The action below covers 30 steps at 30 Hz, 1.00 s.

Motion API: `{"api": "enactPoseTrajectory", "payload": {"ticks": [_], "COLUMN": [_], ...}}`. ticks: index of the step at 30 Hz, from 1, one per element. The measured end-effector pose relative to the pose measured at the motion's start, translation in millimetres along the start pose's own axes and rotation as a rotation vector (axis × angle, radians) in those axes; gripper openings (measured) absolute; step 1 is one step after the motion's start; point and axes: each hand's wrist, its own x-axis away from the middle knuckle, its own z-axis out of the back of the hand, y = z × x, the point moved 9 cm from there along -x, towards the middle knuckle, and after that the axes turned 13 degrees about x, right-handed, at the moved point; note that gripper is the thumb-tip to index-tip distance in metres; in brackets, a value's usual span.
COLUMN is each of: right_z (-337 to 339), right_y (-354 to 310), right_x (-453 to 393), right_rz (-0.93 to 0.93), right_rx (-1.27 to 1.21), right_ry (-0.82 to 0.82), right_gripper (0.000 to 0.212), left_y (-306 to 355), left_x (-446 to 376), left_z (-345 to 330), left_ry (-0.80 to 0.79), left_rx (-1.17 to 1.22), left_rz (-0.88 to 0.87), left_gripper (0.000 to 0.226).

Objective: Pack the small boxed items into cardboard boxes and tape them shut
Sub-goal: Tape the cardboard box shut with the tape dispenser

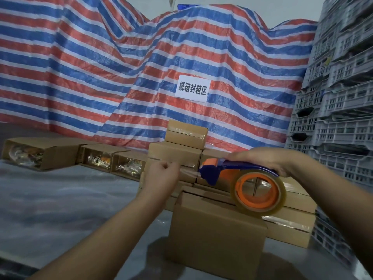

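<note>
One tape dispenser (240, 174), blue and orange with a clear roll, was gripped by the right hand (268, 160) at centre right; the left hand (161, 174) pinched the tape end (188, 172); one plain brown cardboard box (216, 239) stood closed at lower centre; three open boxes (96, 156) lay at left; several taped boxes (185, 136) were stacked behind.

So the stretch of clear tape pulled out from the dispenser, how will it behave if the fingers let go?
Likely floppy: the tape strip looks very thin, held taut between the left hand and the dispenser gripped by the right hand. Released, it would probably curl and stick to itself.
</note>
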Motion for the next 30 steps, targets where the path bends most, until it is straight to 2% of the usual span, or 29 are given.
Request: {"api": "enactPoseTrajectory", "payload": {"ticks": [3,9,17,23,30], "right_z": [-8,-17,-18,-22,-15], "right_y": [-12,-33,-31,-34,-29], "right_x": [-6,-14,-21,-22,-27], "right_rz": [-0.029,-0.014,-0.068,-0.043,-0.093], "right_rx": [0.163,0.431,0.451,0.456,0.528], "right_ry": [-0.035,-0.035,-0.043,-0.06,0.007], "right_gripper": [0.046,0.037,0.044,0.026,0.047], "left_y": [-17,-50,-64,-79,-92], "left_x": [8,13,14,12,26], "left_z": [11,17,16,17,2], "left_ry": [-0.037,-0.047,-0.067,-0.069,-0.177], "left_rx": [-0.034,0.153,0.195,0.065,0.052], "left_rz": [0.036,0.208,0.257,0.271,0.399], "left_gripper": [0.021,0.018,0.014,0.016,0.018]}}
